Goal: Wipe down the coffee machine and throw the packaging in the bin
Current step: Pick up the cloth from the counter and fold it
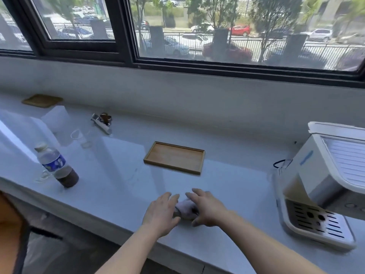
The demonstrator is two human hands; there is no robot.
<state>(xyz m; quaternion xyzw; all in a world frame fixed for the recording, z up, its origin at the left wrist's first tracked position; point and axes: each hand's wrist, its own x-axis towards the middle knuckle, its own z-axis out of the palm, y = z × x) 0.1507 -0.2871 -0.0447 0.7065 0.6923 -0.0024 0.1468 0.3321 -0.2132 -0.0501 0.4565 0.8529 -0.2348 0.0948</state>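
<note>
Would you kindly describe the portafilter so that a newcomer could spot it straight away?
Start at the white counter under the window and look toward its far left. Beyond the clear cup, near the wall, lies the portafilter: the only metal piece there, with a round basket holding something dark and a pale handle.

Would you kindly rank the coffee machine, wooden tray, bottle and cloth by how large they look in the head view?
1. Coffee machine, though nearest and cut off at the edge
2. Wooden tray
3. Bottle
4. Cloth, partly hidden by hands
</note>
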